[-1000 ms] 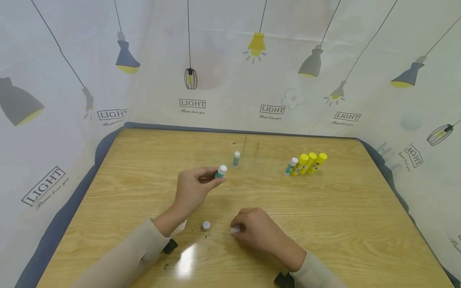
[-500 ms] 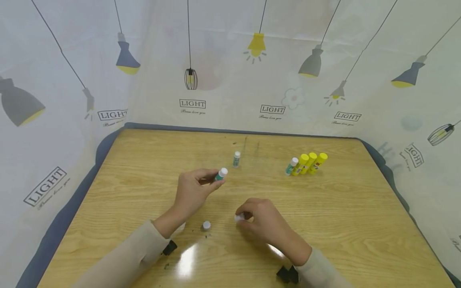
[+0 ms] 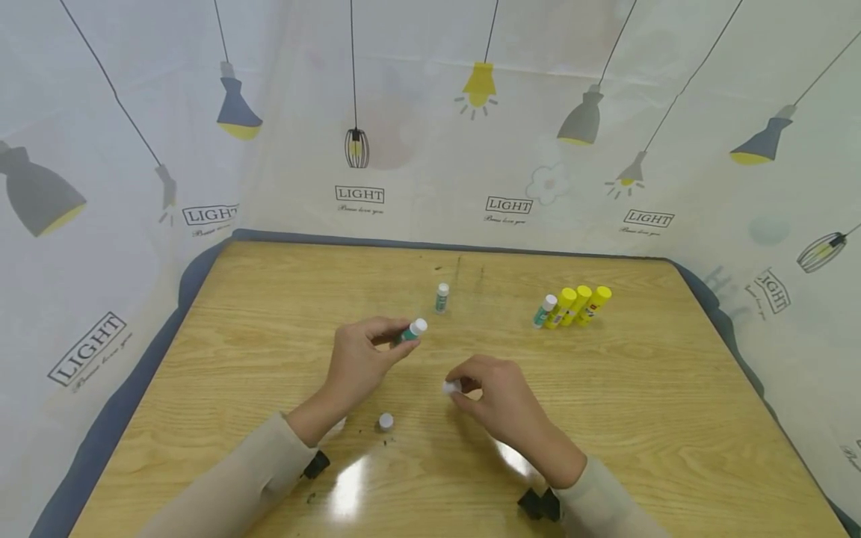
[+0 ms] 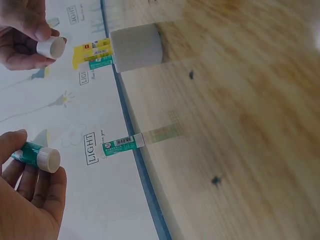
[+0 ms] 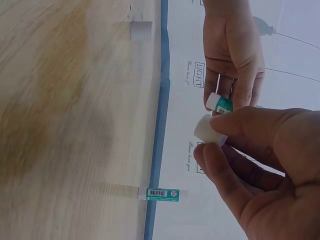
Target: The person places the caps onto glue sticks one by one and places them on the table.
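Observation:
My left hand (image 3: 359,359) holds a green glue stick (image 4: 31,154) tilted above the table, thumb on one side and fingers on the other. Its white end (image 3: 418,326) sticks out past the fingertips. To the right and nearer the body, my right hand (image 3: 501,396) pinches a small white cap (image 5: 210,131) between thumb and fingers. Cap and glue stick are apart. A second white cap (image 3: 386,422) stands on the table between the forearms. Beyond the left hand, another green glue stick (image 3: 441,297) stands upright.
At the right, a green glue stick (image 3: 545,311) stands in a row with several yellow glue sticks (image 3: 567,307). The wooden table (image 3: 646,418) ends at a dark blue edge (image 3: 444,245) before a printed curtain. Dark specks mark the tabletop.
My right hand has moved forward and slightly right with the white cap. In my left hand the glue stick has dipped a little and tilted more; that hand has barely moved.

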{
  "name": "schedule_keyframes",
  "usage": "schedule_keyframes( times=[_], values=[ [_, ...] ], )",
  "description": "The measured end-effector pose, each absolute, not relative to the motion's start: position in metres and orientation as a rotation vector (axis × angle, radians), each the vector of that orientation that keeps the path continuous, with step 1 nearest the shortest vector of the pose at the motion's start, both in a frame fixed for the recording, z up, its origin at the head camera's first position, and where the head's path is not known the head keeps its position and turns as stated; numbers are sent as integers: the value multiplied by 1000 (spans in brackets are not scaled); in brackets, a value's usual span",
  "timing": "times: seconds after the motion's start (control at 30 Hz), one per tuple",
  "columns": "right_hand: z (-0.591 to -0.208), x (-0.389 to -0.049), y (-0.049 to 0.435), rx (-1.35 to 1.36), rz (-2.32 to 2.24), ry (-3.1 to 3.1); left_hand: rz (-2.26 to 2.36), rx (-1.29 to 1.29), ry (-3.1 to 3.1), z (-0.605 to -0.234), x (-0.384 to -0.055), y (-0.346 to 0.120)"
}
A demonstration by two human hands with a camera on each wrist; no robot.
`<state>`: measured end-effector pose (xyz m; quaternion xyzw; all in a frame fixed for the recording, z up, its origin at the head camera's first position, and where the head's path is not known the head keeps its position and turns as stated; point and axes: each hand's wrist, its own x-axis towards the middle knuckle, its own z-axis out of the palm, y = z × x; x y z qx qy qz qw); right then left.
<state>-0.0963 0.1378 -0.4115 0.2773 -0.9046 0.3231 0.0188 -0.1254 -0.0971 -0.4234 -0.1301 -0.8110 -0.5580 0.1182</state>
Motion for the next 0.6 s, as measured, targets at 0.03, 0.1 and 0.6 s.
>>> schedule_keyframes(
  times=[0.03,0.1,0.6],
  values=[
    [-411,-97,138,847,1010,-2800,-1627,-384,-2373,-423,-125,-97],
    [-411,-97,138,821,1033,-2782,-1615,-388,-2377,-422,-124,-97],
    [-409,-104,137,607,1327,-2681,-1495,-432,-2390,-418,-125,-98]
  ],
)
